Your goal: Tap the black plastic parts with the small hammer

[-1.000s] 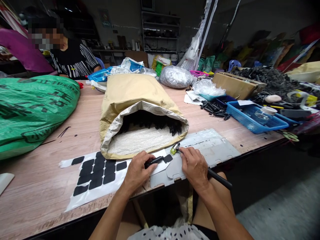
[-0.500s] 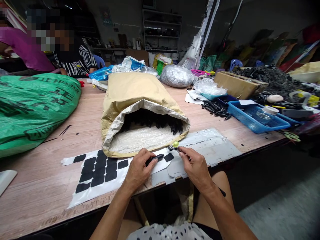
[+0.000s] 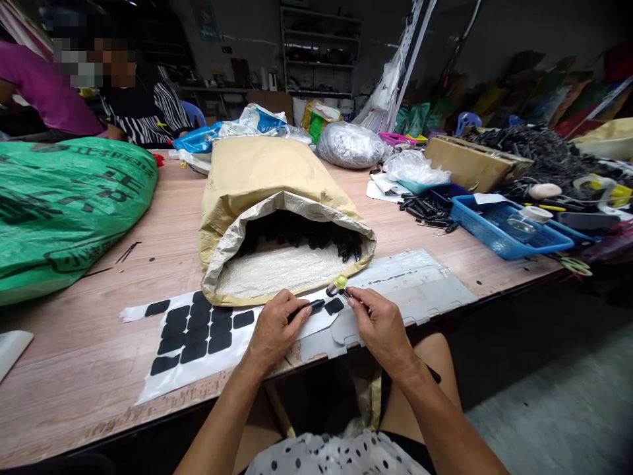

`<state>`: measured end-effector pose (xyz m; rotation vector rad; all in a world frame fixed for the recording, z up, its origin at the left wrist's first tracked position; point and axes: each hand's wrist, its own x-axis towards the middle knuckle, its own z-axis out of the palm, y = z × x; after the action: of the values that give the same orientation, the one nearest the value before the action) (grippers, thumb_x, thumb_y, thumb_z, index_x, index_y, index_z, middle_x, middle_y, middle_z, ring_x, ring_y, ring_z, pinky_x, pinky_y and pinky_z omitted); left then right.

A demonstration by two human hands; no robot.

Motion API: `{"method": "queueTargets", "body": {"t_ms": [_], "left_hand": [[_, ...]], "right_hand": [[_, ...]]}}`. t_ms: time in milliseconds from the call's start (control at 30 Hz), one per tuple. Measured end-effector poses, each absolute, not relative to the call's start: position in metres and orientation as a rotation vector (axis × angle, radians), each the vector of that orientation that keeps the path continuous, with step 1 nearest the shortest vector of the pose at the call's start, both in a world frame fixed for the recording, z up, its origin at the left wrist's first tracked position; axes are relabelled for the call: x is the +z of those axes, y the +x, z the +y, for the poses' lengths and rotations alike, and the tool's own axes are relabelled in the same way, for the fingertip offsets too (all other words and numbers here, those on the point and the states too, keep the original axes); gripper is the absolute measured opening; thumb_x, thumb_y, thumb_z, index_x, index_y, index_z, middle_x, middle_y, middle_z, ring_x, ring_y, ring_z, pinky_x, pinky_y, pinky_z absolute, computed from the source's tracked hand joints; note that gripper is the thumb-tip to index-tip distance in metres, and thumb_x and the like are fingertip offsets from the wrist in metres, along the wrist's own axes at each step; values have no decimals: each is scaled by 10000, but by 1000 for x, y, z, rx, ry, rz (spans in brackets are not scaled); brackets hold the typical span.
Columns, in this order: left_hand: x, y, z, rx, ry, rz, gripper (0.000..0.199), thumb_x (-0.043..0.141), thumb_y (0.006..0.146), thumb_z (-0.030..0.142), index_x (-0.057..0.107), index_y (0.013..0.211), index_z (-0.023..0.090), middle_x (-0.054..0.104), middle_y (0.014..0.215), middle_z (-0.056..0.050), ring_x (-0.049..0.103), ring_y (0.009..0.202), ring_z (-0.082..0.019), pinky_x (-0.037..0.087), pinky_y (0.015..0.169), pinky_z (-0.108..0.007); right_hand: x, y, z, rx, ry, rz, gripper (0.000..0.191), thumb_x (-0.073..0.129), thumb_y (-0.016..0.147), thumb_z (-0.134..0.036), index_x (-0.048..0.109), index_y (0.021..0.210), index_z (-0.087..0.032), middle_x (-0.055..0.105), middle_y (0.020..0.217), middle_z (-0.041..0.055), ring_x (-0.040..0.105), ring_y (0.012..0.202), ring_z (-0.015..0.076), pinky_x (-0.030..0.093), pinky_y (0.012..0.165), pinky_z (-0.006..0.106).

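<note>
A big wooden surface (image 3: pixel 173 227) holds lots of stuff. A fat green bag (image 3: pixel 74 211) fills the left side. In the middle lies a big tan sack (image 3: pixel 277 168), its open mouth facing near, with black things inside. It sits just past the hands, blocks the way to the far side and covers a bit of the white sheet (image 3: pixel 232 356) with black squares. Far right is a messy heap of black bits (image 3: pixel 539 158), with a brown box (image 3: pixel 465 161) to its left. A flat grey sheet (image 3: pixel 420 284) lies near, right of the sack. Past it is a blue basket (image 3: pixel 487 231). The left hand (image 3: pixel 277 330) pinches a short black piece (image 3: pixel 316 305) above the white sheet. The right hand (image 3: pixel 383 330) grips a dark tool with a shiny, yellow-green end (image 3: pixel 340 282), near the sack's mouth. Smallest is one black square (image 3: pixel 334 305), lying between the hands.
</note>
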<state>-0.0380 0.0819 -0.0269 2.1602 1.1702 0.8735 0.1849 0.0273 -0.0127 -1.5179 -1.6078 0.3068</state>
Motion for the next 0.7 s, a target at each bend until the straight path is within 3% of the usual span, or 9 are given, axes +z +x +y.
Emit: {"method": "queueTargets", "body": {"t_ms": [567, 700], "left_hand": [[-28, -39, 81, 875, 2162, 1138, 141, 656, 902, 260, 731, 1016, 223, 632, 892, -29, 600, 868, -194, 477, 803, -320], [-27, -40, 81, 863, 2161, 1136, 139, 659, 902, 259, 734, 1014, 224, 637, 898, -29, 608, 879, -198, 478, 815, -321]], "right_hand": [[1, 162, 22, 221, -1429, -1845, 344, 468, 984, -152, 684, 1235, -246, 705, 930, 58, 659, 909, 196, 537, 841, 313], [20, 162, 17, 145, -1359, -1715, 368, 470, 996, -168, 675, 1279, -282, 706, 1041, 67, 661, 993, 205, 548, 912, 344]]}}
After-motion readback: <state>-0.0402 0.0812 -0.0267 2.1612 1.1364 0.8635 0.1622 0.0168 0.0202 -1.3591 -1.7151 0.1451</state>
